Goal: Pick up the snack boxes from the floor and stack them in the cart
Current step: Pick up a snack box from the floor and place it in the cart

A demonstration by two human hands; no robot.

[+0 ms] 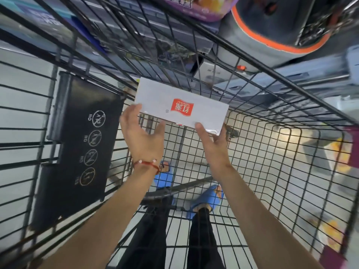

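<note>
snack box (181, 105) inside cart (287, 88) | left grip (141, 136) at its left end, right grip (211, 144) at right | seat flap (77, 144) left

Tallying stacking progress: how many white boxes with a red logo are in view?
1. The white box is above the cart basket, pinched by the right hand, left hand touching its corner. Blurred packages beyond the right wall may be others.

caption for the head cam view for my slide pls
Right hand pinches a white snack box inside the wire cart; left hand touches its corner.
</note>
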